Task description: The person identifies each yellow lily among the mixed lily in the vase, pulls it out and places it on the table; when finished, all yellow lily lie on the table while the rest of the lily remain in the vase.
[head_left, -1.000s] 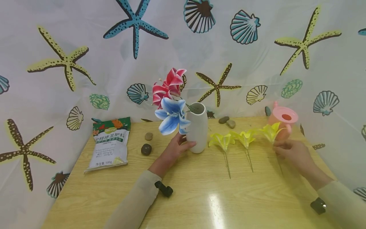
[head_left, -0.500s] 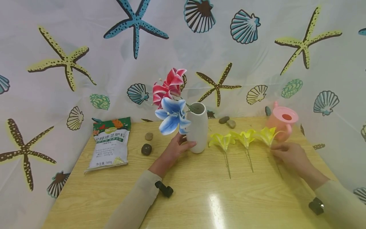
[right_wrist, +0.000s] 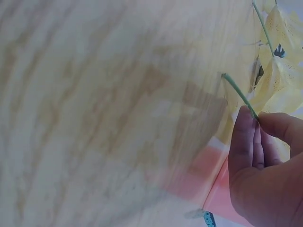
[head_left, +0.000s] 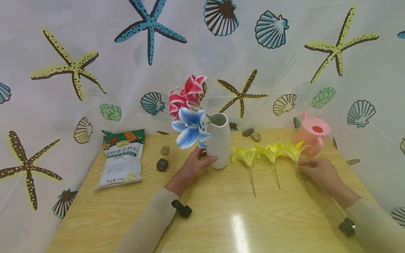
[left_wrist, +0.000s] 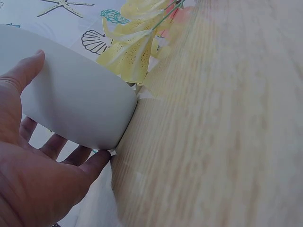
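A white vase [head_left: 219, 144] stands upright on the table, with a blue lily [head_left: 191, 128] and red-pink lilies [head_left: 187, 96] leaning out over its left side. My left hand [head_left: 195, 165] holds the vase low on that side; in the left wrist view its thumb and fingers curve about the white wall [left_wrist: 75, 94]. Two yellow lilies [head_left: 246, 156] lie to the right of the vase, heads away from me. Beside them my right hand [head_left: 319, 172] pinches a third yellow lily [head_left: 294, 150] just below its bloom. The right wrist view shows the green stem [right_wrist: 240, 93] between thumb and fingers.
A pink watering can [head_left: 311, 135] stands behind the right hand. At the left lies a fertilizer bag [head_left: 121, 158], with a dark stone [head_left: 162, 164] and a smaller stone [head_left: 165, 150] nearby. Two more stones [head_left: 248, 132] sit near the table's back edge, before a patterned cloth [head_left: 196, 52].
My right hand has shifted slightly left with the third yellow lily, whose bloom is now lower and closer to the other two. The left hand and vase have stayed put.
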Action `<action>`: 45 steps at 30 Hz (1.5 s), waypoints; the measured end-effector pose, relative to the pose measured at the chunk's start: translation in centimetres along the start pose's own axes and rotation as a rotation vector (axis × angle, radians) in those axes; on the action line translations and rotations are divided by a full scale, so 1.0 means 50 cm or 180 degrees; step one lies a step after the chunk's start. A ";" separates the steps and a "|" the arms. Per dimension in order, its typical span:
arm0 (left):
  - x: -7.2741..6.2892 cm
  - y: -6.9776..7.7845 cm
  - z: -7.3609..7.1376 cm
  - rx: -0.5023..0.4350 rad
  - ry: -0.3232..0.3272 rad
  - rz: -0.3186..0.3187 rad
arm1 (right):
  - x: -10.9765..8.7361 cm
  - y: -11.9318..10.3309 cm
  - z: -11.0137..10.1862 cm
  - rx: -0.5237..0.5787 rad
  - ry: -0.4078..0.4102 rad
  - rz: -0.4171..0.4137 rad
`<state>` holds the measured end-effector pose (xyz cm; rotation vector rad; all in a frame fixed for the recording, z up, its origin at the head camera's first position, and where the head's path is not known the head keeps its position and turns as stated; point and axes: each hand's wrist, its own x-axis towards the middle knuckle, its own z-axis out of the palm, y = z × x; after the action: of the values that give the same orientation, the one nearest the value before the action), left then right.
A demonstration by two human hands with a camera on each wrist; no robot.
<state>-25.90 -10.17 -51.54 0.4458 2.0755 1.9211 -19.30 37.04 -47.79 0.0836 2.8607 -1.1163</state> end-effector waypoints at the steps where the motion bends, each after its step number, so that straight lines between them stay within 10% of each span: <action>1: 0.000 0.000 0.000 -0.0005 0.0002 -0.0009 | 0.000 0.002 0.001 0.0037 -0.0005 0.0008; 45: 0.000 0.000 0.002 -0.0007 0.0011 -0.0005 | -0.003 -0.006 0.022 0.1195 -0.0123 0.0178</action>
<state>-25.83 -10.07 -51.53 0.4404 2.0751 1.9245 -19.12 36.06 -48.37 0.1580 2.5611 -1.6065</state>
